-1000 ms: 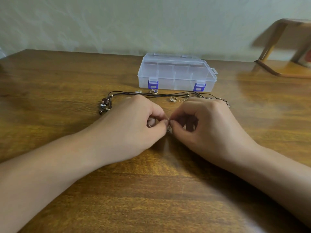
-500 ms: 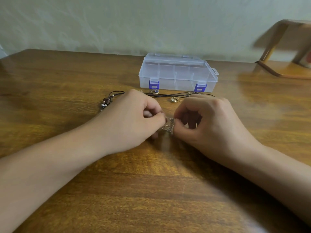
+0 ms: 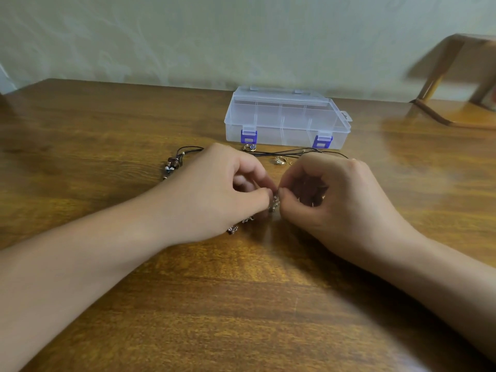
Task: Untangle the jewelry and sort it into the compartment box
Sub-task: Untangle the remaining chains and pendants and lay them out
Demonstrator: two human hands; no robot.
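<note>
While pinching a silver chain [image 3: 274,204], both hands, left [image 3: 222,189] and right [image 3: 335,194], fingertips together

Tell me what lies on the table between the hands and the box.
In the head view: a black cord, a ring by the box and small gold pieces, beyond the left hand and right hand.

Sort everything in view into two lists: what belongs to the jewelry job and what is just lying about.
Job:
metal chain, pinched by left hand and right hand
black cord necklace
beaded pendant
rings
compartment box, closed

Lying about:
wooden stand
</note>
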